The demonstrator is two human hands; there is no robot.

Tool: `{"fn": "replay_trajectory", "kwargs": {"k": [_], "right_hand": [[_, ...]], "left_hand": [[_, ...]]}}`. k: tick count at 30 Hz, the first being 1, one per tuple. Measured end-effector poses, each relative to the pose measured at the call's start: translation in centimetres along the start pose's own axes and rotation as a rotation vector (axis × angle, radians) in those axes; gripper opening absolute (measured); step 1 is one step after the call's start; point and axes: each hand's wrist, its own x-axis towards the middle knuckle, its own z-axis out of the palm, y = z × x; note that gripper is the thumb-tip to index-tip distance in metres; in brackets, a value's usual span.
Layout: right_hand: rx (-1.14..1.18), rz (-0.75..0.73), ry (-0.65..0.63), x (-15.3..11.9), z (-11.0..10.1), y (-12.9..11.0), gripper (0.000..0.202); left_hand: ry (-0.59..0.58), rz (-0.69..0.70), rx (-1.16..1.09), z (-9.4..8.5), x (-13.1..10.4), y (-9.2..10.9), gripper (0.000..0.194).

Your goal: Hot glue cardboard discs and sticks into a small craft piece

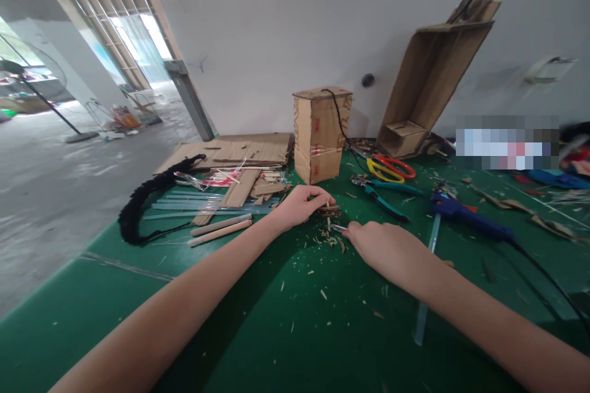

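Note:
My left hand (302, 204) is closed, its fingertips gripping a thin pale wooden stick with a small brown cardboard piece (330, 211) around it. Out of the fist of my right hand (375, 242) pokes a narrow metal blade (338, 228), its tip touching or very near the lower end of the stick. Most of the tool's handle is hidden by my fingers. Thin wood shavings (332, 239) lie on the green table (258, 331) just below both hands. Behind my left hand stands an upright cardboard box (322, 135) with a black cord over its top.
Pliers (380, 196) and yellow-and-red-handled scissors (391, 169) lie behind my right hand. A blue glue gun (474, 218) is farther right. Glue sticks (203, 204), wooden rods (221, 232) and a fuzzy black strip (133, 209) lie left. A tall cardboard form (428, 73) leans on the wall.

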Motion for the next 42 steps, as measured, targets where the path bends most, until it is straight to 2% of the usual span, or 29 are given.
{"fn": "replay_trajectory", "kwargs": {"k": [4, 12, 15, 22, 26, 37, 42], "right_hand": [[0.004, 0.020, 0.021, -0.4, 0.1, -0.4, 0.026], [-0.084, 0.078, 0.164, -0.4, 1.1, -0.3, 0.036], [-0.076, 0.076, 0.159, -0.1, 0.9, -0.3, 0.034], [-0.026, 0.038, 0.054, -0.1, 0.4, -0.6, 0.028], [-0.023, 0.006, 0.092, -0.2, 0.7, -0.6, 0.026], [-0.151, 0.013, 0.239, 0.0, 0.9, 0.3, 0.037], [-0.137, 0.001, 0.182, 0.4, 1.2, 0.4, 0.035]], "left_hand": [[0.015, 0.000, -0.008, 0.1, 0.0, 0.0, 0.033], [-0.004, 0.012, 0.002, 0.0, 0.0, -0.1, 0.031], [-0.005, 0.008, -0.006, 0.0, 0.0, 0.0, 0.032], [-0.001, 0.012, -0.019, -0.1, -0.2, 0.3, 0.031], [0.007, 0.012, -0.009, 0.0, -0.2, 0.3, 0.031], [0.008, -0.011, -0.021, 0.0, -0.1, 0.0, 0.034], [0.016, -0.012, -0.040, 0.0, -0.1, -0.1, 0.034]]}}
